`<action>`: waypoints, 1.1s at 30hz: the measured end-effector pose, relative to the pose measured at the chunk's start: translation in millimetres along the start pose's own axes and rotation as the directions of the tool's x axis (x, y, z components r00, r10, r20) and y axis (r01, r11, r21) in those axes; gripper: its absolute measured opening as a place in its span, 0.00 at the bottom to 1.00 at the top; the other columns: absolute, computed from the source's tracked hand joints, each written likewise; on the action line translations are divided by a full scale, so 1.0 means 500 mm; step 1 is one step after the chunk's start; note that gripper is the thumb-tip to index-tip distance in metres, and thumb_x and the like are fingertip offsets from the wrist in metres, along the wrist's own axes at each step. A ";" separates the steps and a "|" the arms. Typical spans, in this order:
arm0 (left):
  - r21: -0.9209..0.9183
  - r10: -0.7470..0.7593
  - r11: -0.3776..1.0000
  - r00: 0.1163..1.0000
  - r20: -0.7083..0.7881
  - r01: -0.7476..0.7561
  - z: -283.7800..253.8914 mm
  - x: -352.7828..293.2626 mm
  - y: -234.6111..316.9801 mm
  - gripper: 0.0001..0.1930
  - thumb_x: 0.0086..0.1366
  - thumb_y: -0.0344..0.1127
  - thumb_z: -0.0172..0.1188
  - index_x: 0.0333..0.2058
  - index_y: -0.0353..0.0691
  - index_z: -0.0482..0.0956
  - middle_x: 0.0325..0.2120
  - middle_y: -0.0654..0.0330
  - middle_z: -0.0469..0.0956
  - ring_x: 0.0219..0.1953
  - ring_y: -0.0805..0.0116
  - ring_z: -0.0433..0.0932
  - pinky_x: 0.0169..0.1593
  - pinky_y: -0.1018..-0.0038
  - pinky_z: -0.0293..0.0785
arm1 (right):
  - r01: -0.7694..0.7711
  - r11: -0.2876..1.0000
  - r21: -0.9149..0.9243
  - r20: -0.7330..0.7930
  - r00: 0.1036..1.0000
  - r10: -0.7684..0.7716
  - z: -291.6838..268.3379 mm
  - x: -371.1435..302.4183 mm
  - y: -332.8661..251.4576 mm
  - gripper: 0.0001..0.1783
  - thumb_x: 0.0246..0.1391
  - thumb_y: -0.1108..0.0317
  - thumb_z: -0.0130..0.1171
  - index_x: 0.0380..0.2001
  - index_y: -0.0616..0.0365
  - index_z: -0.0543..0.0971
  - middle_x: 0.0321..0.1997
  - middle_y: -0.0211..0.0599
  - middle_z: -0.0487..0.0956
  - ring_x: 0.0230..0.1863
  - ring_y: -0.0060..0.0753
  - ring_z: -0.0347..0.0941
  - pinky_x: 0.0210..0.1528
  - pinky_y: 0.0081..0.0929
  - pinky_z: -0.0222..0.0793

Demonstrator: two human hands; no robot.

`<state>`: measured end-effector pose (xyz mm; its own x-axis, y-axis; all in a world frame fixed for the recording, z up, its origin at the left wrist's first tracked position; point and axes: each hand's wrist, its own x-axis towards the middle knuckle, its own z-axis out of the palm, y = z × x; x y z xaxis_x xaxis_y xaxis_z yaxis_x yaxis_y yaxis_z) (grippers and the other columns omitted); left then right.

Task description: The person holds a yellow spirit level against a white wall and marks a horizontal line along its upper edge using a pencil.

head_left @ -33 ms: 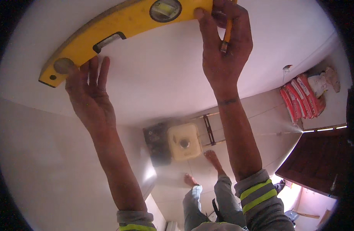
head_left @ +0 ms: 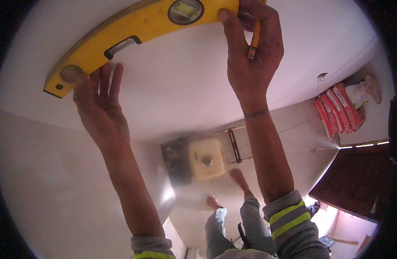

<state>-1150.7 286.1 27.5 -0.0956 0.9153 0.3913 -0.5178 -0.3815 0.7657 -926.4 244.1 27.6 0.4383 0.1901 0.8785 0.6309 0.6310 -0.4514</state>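
Note:
A yellow spirit level lies against the white wall, sloping up from left to right; its right end runs past the top edge of view. At its lower left end, my left hand pinches the lower edge, the other fingers stretched upward. Further right, my right hand presses the level with its thumb; its fingertips are partly hidden. A yellow-orange pencil is tucked in that same hand, its metal-banded end pointing down toward the palm. A round vial and a slot-shaped vial show in the level.
Below on the tiled floor stand a cream plastic container, a dark box-like thing and a ladder-like frame, close to my bare feet. Red-and-white bags are stacked at right, near a dark wooden door. Wires poke from the wall.

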 end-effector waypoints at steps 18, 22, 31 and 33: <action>0.550 0.322 0.787 0.947 0.019 -0.278 -0.049 0.027 0.027 0.38 0.63 0.32 0.65 0.61 0.34 0.45 0.44 0.44 0.76 0.39 0.59 0.82 0.43 0.62 0.86 | 0.037 0.999 -0.029 0.011 0.999 -0.037 -0.015 -0.001 0.017 0.15 0.58 0.70 0.64 0.47 0.63 0.77 0.44 0.37 0.81 0.46 0.25 0.77 0.53 0.25 0.72; 0.553 0.339 0.793 0.939 -0.050 -0.257 -0.055 0.042 0.030 0.40 0.59 0.34 0.70 0.58 0.33 0.49 0.36 0.45 0.78 0.35 0.63 0.81 0.40 0.66 0.87 | -0.018 1.000 -0.003 0.001 1.000 0.018 -0.009 -0.012 0.021 0.15 0.58 0.69 0.64 0.46 0.64 0.77 0.40 0.38 0.81 0.44 0.26 0.77 0.52 0.26 0.72; 0.461 0.384 0.817 0.923 0.012 -0.346 -0.085 0.069 0.028 0.39 0.57 0.36 0.73 0.55 0.31 0.52 0.36 0.48 0.79 0.32 0.65 0.81 0.38 0.66 0.86 | 0.015 0.995 -0.095 -0.007 1.000 -0.016 -0.006 -0.002 0.021 0.16 0.59 0.65 0.64 0.46 0.63 0.77 0.40 0.37 0.82 0.42 0.26 0.78 0.49 0.26 0.73; 0.430 0.392 0.830 0.920 0.007 -0.356 -0.084 0.068 0.025 0.39 0.56 0.36 0.73 0.55 0.31 0.52 0.36 0.47 0.79 0.31 0.65 0.81 0.38 0.65 0.86 | 0.013 0.996 -0.089 -0.013 1.000 -0.015 -0.002 -0.002 0.017 0.16 0.59 0.65 0.64 0.46 0.63 0.78 0.39 0.37 0.82 0.42 0.25 0.78 0.49 0.26 0.73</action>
<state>-1196.3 317.8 28.9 -0.2850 0.6918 0.6634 -0.0300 -0.6983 0.7152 -920.5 248.5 22.5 0.4375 0.1709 0.8828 0.6909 0.5644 -0.4517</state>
